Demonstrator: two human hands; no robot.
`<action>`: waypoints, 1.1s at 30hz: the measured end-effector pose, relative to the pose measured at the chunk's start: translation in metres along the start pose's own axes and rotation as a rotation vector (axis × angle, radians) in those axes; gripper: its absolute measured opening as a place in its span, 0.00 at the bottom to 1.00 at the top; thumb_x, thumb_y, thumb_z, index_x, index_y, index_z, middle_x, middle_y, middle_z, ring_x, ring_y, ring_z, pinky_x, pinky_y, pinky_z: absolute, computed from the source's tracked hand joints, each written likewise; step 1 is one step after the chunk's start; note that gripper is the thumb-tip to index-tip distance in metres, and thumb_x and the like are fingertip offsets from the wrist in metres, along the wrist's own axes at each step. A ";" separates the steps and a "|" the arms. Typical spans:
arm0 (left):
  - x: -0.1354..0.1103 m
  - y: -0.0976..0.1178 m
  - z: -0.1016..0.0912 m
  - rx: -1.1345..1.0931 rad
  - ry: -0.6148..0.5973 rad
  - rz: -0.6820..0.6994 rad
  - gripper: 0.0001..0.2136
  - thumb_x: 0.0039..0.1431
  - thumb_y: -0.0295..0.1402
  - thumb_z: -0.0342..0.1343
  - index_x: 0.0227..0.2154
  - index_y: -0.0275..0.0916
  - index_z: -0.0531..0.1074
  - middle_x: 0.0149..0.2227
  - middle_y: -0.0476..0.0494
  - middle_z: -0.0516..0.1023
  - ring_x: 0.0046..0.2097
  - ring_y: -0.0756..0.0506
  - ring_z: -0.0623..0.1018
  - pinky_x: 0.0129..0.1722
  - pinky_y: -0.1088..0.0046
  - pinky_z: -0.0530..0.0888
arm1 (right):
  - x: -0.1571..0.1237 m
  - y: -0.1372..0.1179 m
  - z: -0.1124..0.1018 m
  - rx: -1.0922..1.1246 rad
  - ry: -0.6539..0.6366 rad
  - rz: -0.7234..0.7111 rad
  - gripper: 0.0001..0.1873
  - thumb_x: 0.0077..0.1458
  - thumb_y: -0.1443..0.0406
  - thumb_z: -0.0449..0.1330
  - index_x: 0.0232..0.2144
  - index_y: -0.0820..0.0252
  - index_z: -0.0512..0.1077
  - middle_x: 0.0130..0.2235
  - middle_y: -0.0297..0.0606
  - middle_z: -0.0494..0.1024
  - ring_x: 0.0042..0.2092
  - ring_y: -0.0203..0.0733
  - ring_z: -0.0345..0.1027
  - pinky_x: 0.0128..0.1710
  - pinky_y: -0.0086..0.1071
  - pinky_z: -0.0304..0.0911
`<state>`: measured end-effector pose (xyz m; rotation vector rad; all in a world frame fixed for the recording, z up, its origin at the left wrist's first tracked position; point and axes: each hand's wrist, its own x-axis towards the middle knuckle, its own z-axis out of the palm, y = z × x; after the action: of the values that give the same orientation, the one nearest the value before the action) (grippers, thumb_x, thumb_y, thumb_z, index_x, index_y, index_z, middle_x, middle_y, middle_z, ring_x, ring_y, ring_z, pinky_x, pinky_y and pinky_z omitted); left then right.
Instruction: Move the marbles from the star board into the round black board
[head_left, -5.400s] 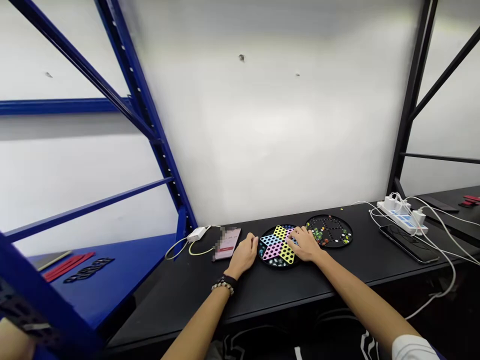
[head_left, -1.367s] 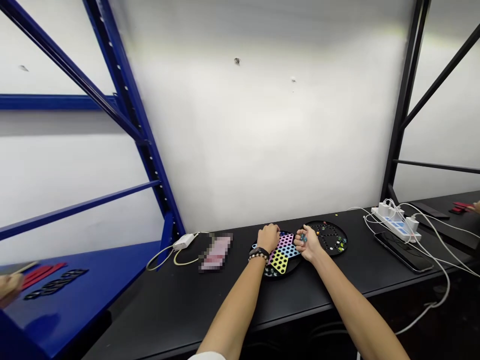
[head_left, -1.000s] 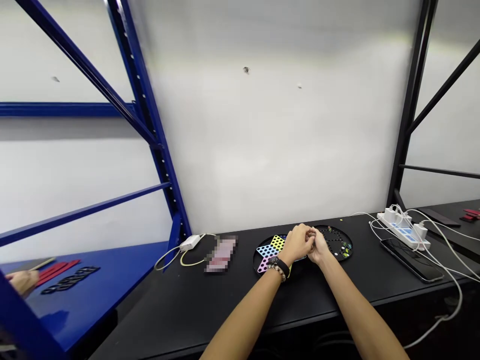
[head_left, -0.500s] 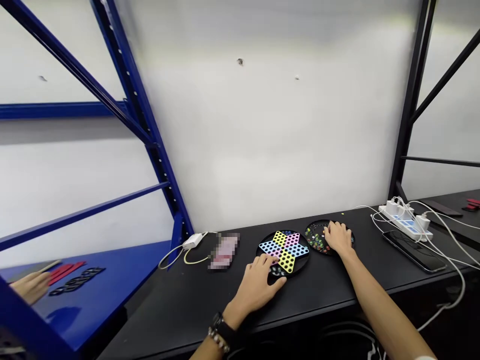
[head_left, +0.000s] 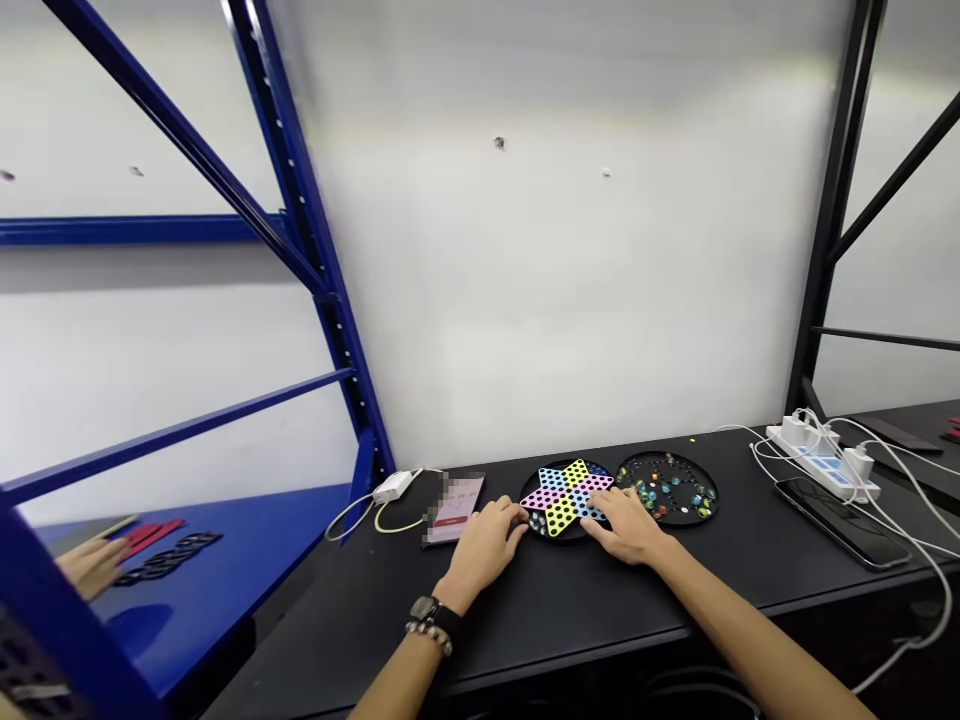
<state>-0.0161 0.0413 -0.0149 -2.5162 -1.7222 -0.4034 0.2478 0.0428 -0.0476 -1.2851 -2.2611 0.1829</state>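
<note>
Star-patterned board (head_left: 568,497), as I view it remotely through the head camera: it lies flat, face up, in a round black tray (head_left: 577,541) near the middle of the tabletop (head_left: 570,610), its yellow, pink and blue points pierced by dark holes. Pale marbles (head_left: 537,522) show in the tray beside its left edge. My left hand (head_left: 484,540) is at the tray's left rim, fingers curled and thumb close to them; I cannot tell whether anything is held. My right hand (head_left: 630,525) is at the board's right side, partly open, thumb apart from the fingers, with no held object visible; contact with the board is unclear. Just to the right, a second round tray (head_left: 679,524) bears loose marbles (head_left: 665,488) of mixed colours, spread unevenly. I judge the work to be under way: both trays are set side by side and marbles lie in each, yet no finished arrangement is evident to me. How many marbles remain to be handled, I cannot determine.
</note>
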 end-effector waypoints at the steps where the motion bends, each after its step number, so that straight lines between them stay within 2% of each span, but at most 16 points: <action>1: 0.004 -0.003 0.002 0.027 -0.003 -0.021 0.11 0.66 0.34 0.46 0.44 0.43 0.72 0.45 0.43 0.74 0.47 0.43 0.75 0.46 0.68 0.68 | -0.001 -0.002 0.001 -0.012 0.006 -0.017 0.18 0.64 0.52 0.50 0.45 0.55 0.71 0.51 0.45 0.75 0.53 0.51 0.65 0.53 0.48 0.52; 4: 0.016 -0.003 0.008 0.104 -0.030 -0.094 0.15 0.67 0.32 0.43 0.50 0.39 0.70 0.46 0.39 0.73 0.47 0.41 0.75 0.46 0.67 0.69 | -0.003 -0.010 0.003 -0.040 0.011 -0.081 0.17 0.62 0.53 0.53 0.43 0.56 0.72 0.49 0.45 0.75 0.51 0.51 0.65 0.53 0.47 0.52; 9: 0.029 0.011 0.012 0.139 -0.070 -0.189 0.16 0.67 0.37 0.42 0.49 0.36 0.69 0.48 0.35 0.73 0.49 0.39 0.75 0.45 0.65 0.71 | -0.004 -0.019 0.000 -0.083 0.005 -0.158 0.16 0.60 0.53 0.55 0.38 0.58 0.72 0.41 0.43 0.75 0.43 0.47 0.66 0.47 0.42 0.54; 13: 0.040 0.019 0.015 0.144 -0.098 -0.218 0.17 0.67 0.39 0.41 0.50 0.36 0.67 0.49 0.34 0.73 0.50 0.37 0.76 0.46 0.63 0.71 | -0.004 -0.023 -0.002 -0.088 -0.002 -0.180 0.15 0.56 0.53 0.58 0.34 0.59 0.72 0.39 0.42 0.74 0.39 0.44 0.64 0.42 0.38 0.55; 18: 0.053 0.024 0.017 0.147 -0.190 -0.252 0.20 0.67 0.39 0.38 0.52 0.32 0.66 0.49 0.28 0.73 0.46 0.35 0.79 0.44 0.59 0.72 | -0.004 -0.023 0.000 -0.087 0.000 -0.175 0.15 0.55 0.53 0.58 0.34 0.59 0.72 0.39 0.41 0.73 0.38 0.44 0.64 0.42 0.38 0.55; 23: 0.058 0.026 0.024 0.157 -0.207 -0.243 0.20 0.68 0.36 0.37 0.53 0.30 0.65 0.49 0.23 0.73 0.48 0.33 0.78 0.45 0.57 0.72 | -0.005 -0.023 0.000 -0.062 0.000 -0.164 0.14 0.55 0.54 0.59 0.35 0.58 0.71 0.39 0.41 0.73 0.38 0.44 0.64 0.42 0.38 0.55; 30: 0.056 0.016 0.025 0.145 -0.245 -0.165 0.22 0.69 0.36 0.33 0.48 0.36 0.72 0.46 0.30 0.78 0.46 0.37 0.80 0.46 0.59 0.73 | -0.005 -0.022 0.004 -0.054 0.038 -0.158 0.12 0.56 0.55 0.59 0.33 0.59 0.70 0.38 0.39 0.72 0.37 0.41 0.64 0.42 0.36 0.56; 33: 0.054 0.014 0.024 0.152 -0.236 -0.127 0.21 0.68 0.35 0.35 0.45 0.37 0.74 0.46 0.31 0.79 0.48 0.36 0.79 0.46 0.59 0.73 | -0.005 -0.020 0.008 -0.023 0.057 -0.150 0.11 0.57 0.57 0.58 0.32 0.58 0.70 0.38 0.38 0.72 0.38 0.41 0.64 0.42 0.36 0.56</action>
<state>0.0195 0.0897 -0.0236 -2.4357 -1.9180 0.0214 0.2312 0.0291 -0.0488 -1.1118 -2.3053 0.0657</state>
